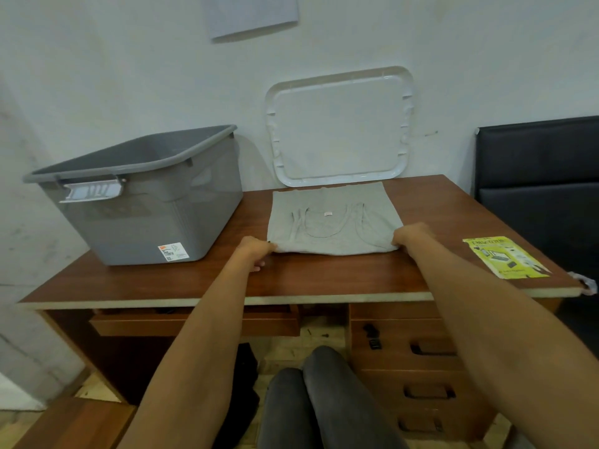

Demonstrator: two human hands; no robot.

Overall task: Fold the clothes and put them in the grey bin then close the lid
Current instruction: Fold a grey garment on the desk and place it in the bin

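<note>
Person sitting at a wooden desk (324,277), reddish-brown laminate top with a pale edge band.

Grey vest top (334,222) is lying flat at mid-desk: soft, pale heathered knit, doubled over into a rough rectangle, thin straps and scooped neckline showing on top, a small white label at the centre.

Left hand (256,251) is pinching the garment's near left corner, fingers curled under the edge. Right hand (410,238) is gripping the near right corner, knuckles up, fingers tucked round the cloth. Both forearms are stretching out over the desk front.

Grey bin (146,205) is standing on the left end of the desk, well apart from the top: smooth, slightly see-through plastic, tapered walls, rolled rim, pale clip handle, white sticker low down. It is uncovered.

Lid (340,128), white plastic with rounded corners, is leaning upright against the wall behind the garment.

Glossy yellow leaflet (505,257) is lying near the right corner. Black padded seat back (538,163) is standing past it.
</note>
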